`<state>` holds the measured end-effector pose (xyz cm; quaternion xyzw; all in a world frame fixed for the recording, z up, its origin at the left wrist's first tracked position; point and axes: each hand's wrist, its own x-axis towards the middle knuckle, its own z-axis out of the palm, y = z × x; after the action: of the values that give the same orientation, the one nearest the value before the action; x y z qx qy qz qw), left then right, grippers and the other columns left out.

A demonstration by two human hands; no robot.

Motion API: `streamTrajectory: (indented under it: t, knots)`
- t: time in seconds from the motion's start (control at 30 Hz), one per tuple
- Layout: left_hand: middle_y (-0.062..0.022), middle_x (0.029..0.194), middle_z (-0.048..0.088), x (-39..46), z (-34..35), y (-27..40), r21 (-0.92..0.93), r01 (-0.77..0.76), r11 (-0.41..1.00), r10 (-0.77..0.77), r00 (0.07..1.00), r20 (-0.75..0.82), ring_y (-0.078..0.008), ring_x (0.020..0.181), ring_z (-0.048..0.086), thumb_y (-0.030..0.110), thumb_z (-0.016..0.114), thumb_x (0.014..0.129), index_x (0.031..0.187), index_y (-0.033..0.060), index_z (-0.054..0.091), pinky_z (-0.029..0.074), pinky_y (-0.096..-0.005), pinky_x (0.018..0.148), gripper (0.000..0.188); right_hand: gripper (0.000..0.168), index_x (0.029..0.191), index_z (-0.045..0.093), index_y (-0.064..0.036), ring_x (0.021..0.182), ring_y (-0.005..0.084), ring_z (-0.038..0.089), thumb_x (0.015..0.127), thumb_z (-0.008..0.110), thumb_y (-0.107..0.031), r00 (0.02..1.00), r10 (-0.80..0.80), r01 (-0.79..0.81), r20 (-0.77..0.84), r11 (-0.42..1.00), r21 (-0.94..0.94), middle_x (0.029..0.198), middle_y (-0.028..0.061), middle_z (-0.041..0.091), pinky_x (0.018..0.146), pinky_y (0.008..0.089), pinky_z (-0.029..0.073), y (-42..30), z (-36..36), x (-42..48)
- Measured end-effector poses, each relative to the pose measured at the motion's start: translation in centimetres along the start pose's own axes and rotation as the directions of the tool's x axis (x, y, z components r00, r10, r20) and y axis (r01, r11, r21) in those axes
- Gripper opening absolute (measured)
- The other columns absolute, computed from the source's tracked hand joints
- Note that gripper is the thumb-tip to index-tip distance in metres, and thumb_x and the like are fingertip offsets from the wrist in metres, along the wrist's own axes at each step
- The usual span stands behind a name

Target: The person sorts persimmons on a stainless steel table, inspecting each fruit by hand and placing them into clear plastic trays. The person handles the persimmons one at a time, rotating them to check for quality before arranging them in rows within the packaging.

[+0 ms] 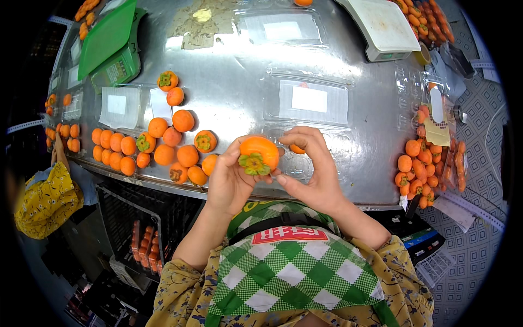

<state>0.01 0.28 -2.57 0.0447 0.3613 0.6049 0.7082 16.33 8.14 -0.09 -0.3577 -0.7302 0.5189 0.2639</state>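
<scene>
An orange persimmon (259, 152) with its green calyx turned towards the camera is held in my left hand (235, 180), above the near part of the metal table. My right hand (314, 167) is curved just to the right of that fruit, fingers apart, with nothing seen between them. Behind its fingers another persimmon (297, 149) sits in a clear plastic tray (335, 143), partly hidden. Loose persimmons (164, 154) lie on the table left of my left hand. Beyond the tray is an open clear lid (271, 98) with a white label on it.
A green scale (108, 41) stands at the far left, a white scale (386, 28) at the far right. A filled tray of persimmons (116, 142) lies on the left; more are heaped (423, 163) at the right edge. Another person's yellow sleeve (51, 196) shows at the left.
</scene>
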Motion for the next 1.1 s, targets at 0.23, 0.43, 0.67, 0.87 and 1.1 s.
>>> streamTrajectory:
  t: [0.23, 0.43, 0.67, 0.87, 1.1]
  knots:
    - [-0.0271, 0.112, 0.057, 0.0, -0.2, -0.5, -0.3, 0.146, 0.943, -0.12, 0.987, 0.103, -0.0277, 0.086, 0.063, 0.038, 0.029, 0.092, 0.122, -0.0001, 0.045, 0.052, -0.0326, 0.068, 0.051, 0.038, 0.106, 0.057, -0.003, 0.11, 0.0273, 0.048, 0.07, 0.067, -0.011, 0.999, 0.037, -0.04, 0.022, 0.985, 0.167, 0.109, 0.0118, 0.053, 0.095, 0.0375, 0.036, 0.3, 0.5, 0.2]
    - [-0.028, 0.112, 0.057, 0.0, -0.2, -0.8, -0.252, 0.152, 0.956, -0.13, 0.986, 0.101, -0.0275, 0.085, 0.063, 0.038, 0.03, 0.091, 0.122, 0.0019, 0.044, 0.053, -0.0334, 0.069, 0.049, 0.034, 0.105, 0.058, -0.002, 0.107, 0.0265, 0.05, 0.072, 0.064, -0.009, 1.0, 0.022, -0.023, 0.005, 0.978, 0.205, 0.107, 0.0116, 0.055, 0.094, 0.0368, 0.037, 0.6, 0.7, 0.1]
    - [-0.0267, 0.111, 0.058, 0.1, -0.2, -1.0, -0.174, 0.114, 0.978, -0.095, 0.989, 0.113, -0.0264, 0.088, 0.063, 0.036, 0.031, 0.091, 0.123, 0.0046, 0.043, 0.054, -0.0337, 0.069, 0.046, 0.032, 0.104, 0.057, -0.001, 0.106, 0.026, 0.051, 0.074, 0.064, -0.009, 0.999, 0.029, -0.032, 0.017, 0.973, 0.228, 0.106, 0.0122, 0.055, 0.092, 0.0358, 0.039, 0.5, 0.6, 0.1]
    - [-0.0234, 0.112, 0.057, -0.2, 0.4, -0.9, 0.001, 0.025, 1.0, -0.025, 0.999, 0.037, -0.0261, 0.096, 0.061, 0.037, 0.039, 0.089, 0.123, 0.001, 0.044, 0.053, -0.0334, 0.07, 0.05, 0.031, 0.104, 0.057, 0.0, 0.104, 0.0247, 0.052, 0.075, 0.063, -0.01, 0.999, 0.041, -0.048, 0.033, 0.964, 0.262, 0.106, 0.0114, 0.055, 0.091, 0.0354, 0.039, 0.7, 0.7, 0.0]
    - [-0.0138, 0.122, 0.052, -0.8, 0.8, -1.0, 0.413, -0.252, 0.875, 0.232, 0.968, 0.099, -0.0179, 0.11, 0.053, 0.015, 0.047, 0.089, 0.13, -0.0048, 0.043, 0.045, -0.0309, 0.091, 0.045, 0.03, 0.106, 0.057, -0.004, 0.1, 0.0172, 0.052, 0.078, 0.062, -0.01, 0.988, 0.141, -0.153, 0.06, 0.903, 0.402, 0.106, 0.0066, 0.055, 0.086, 0.0317, 0.041, 1.7, 0.4, -0.4]
